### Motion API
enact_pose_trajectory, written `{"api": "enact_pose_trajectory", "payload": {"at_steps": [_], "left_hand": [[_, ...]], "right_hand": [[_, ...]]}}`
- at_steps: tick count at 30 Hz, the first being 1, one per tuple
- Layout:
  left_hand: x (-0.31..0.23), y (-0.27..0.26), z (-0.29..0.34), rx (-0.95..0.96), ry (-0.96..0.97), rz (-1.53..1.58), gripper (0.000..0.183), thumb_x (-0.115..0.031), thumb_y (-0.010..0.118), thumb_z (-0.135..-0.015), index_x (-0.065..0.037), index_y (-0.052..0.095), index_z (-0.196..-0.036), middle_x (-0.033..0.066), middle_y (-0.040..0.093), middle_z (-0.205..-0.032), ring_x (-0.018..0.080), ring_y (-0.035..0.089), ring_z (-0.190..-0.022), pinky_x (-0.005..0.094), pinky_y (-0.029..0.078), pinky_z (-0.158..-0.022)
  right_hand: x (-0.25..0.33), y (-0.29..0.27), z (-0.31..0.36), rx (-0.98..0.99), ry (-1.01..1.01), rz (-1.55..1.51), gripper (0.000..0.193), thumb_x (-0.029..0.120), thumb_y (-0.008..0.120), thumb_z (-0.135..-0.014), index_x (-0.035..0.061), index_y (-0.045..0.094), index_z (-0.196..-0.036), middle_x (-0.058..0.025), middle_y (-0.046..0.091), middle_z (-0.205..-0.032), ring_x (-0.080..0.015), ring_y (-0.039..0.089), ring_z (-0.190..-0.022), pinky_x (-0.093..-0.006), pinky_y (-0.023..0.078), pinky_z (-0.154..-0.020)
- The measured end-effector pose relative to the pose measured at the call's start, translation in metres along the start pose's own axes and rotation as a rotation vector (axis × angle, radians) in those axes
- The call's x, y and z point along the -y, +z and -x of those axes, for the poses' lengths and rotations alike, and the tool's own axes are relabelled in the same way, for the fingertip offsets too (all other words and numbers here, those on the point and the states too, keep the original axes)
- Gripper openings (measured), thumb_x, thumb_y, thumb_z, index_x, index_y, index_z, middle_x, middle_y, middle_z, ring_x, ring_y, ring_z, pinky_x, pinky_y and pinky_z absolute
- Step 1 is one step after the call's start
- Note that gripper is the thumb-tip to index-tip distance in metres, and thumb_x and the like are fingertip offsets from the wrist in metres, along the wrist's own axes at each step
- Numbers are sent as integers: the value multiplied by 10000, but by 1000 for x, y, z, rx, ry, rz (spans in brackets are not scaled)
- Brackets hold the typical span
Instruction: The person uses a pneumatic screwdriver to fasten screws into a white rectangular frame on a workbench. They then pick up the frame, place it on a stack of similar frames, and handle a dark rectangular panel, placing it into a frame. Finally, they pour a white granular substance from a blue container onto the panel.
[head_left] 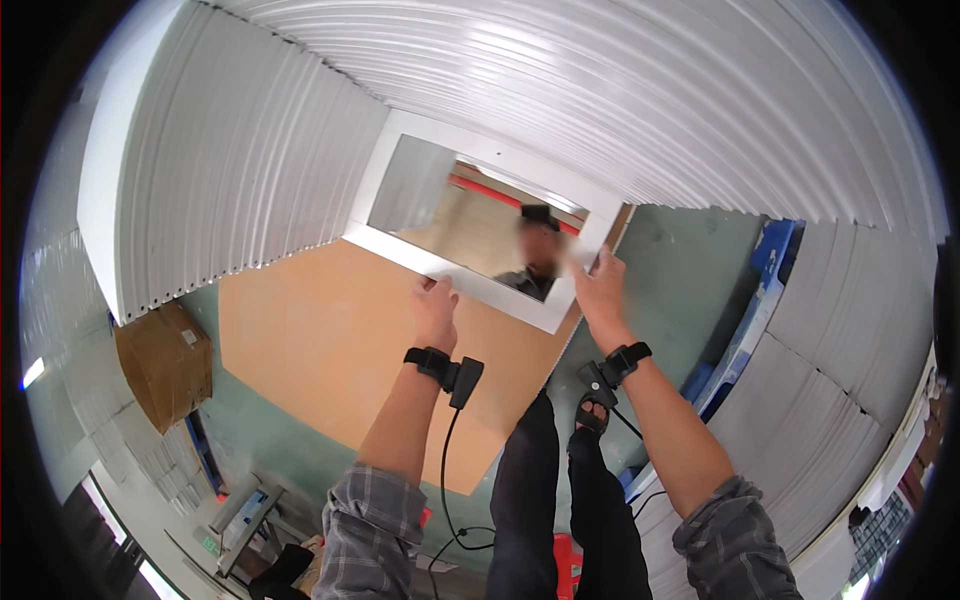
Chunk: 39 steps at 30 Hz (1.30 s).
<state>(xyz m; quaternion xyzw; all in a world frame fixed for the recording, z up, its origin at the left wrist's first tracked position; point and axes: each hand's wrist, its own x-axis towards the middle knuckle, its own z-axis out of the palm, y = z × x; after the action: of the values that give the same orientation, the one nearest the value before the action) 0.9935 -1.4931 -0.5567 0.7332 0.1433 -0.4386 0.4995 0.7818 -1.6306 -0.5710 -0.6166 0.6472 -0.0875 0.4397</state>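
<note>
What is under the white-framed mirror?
A brown board shows beyond the near edge of the white-framed mirror. The area directly beneath is covered, so I can't tell whether anything else lies there or whether the mirror rests on the board.

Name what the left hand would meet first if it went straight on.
Most likely the white frame of the mirror, whose near edge the left hand seems to touch; depth is unclear.

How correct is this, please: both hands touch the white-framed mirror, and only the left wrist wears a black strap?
Not quite: the head view shows a left black strap and a right black strap, one on each wrist. The rest is right: the left hand and right hand touch the white-framed mirror.
</note>
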Motion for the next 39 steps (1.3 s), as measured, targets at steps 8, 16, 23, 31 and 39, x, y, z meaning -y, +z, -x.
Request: {"api": "enact_pose_trajectory", "payload": {"at_steps": [8,16,23,31,39], "left_hand": [[14,-10,-26,284,-51,198,254,-36,533,-978,11,529,-1228,124,604,-1223,261,571,-1208,461,430,-1109],[28,-55,-25,289,31,135,481,-154,552,-1040,65,396,-1439,163,567,-1289,273,582,-1165,424,474,-1076],[19,28,223,532,79,-290,246,-264,565,-1074,-112,497,-894,-29,473,-765,65,456,-661,226,421,-628],[3,169,541,1310,235,-767,245,-225,555,-1082,-3,659,-1082,40,657,-858,112,631,-786,268,531,-718],[26,338,773,1565,1294,-767,446,-184,694,-968,-13,543,-1351,194,585,-1323,372,536,-1228,475,447,-1040]], "right_hand": [[3,-13,-3,76,-1,-68,782,251,683,-898,-143,351,-1486,-313,464,-1445,-431,469,-1358,-438,385,-1159],[0,-46,40,192,165,-325,765,261,672,-927,-219,364,-1438,-326,640,-1177,-365,683,-1018,-438,544,-840],[-26,-146,225,-1,204,-693,282,188,606,-1018,-19,657,-1202,-93,734,-993,-158,694,-904,-310,551,-815],[8,-408,457,-167,218,-615,264,40,640,-978,16,674,-1239,-98,719,-1045,-172,704,-890,-306,568,-794],[-22,-592,650,-1027,384,-207,180,11,629,-980,30,694,-1147,-86,669,-940,-152,635,-772,-286,512,-693]]}}
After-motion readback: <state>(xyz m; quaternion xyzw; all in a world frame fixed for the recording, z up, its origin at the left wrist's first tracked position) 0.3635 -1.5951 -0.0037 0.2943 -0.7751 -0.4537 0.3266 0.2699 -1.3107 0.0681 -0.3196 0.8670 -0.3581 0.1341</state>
